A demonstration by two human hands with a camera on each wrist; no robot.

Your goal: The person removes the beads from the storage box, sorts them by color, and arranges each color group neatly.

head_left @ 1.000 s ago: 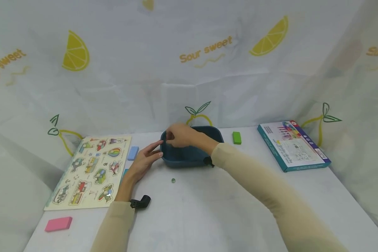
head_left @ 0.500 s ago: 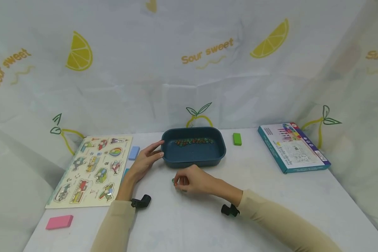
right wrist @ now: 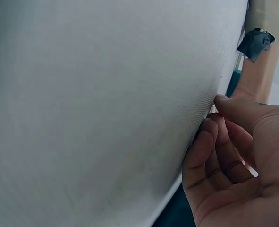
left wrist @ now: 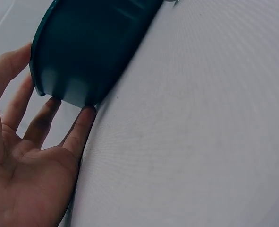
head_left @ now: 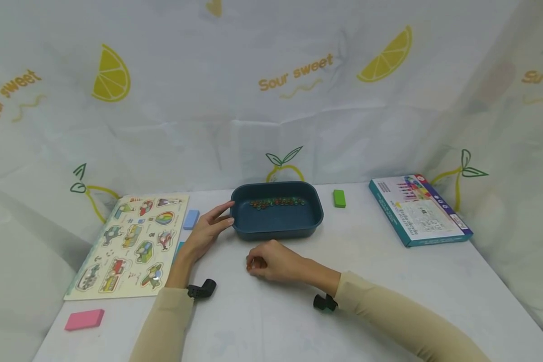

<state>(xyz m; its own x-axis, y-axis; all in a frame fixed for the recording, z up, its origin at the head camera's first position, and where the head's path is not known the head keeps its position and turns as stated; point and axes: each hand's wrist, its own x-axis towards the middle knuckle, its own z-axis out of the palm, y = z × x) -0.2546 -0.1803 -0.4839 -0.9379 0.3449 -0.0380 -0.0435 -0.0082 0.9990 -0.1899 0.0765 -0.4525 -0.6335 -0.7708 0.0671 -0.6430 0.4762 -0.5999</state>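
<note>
A dark blue rectangular tray (head_left: 276, 234) stands mid-table near the back, with several small green and reddish glass marbles (head_left: 278, 202) gathered toward its far side. My left hand (head_left: 204, 236) touches the tray's left end with fairly straight fingers; in the left wrist view, fingertips (left wrist: 86, 113) rest against the tray wall (left wrist: 73, 85). In front of the tray, my right hand (head_left: 273, 261) is down at the tabletop, thumb and fingers curled together where a single green marble lay. That marble is hidden by the fingers, seemingly pinched. In the right wrist view the thumb (right wrist: 233, 109) and fingertips nearly meet.
A picture puzzle board (head_left: 131, 246) lies left, with a pink block (head_left: 84, 320) before it and a light blue block (head_left: 191, 219) beside it. A green block (head_left: 339, 198) and a flat printed box (head_left: 421, 211) lie right. A patterned cloth hangs behind.
My right hand has come out of the tray and down to the table in front, closing its fingers over the loose marble. My left hand stays at the tray's end.
</note>
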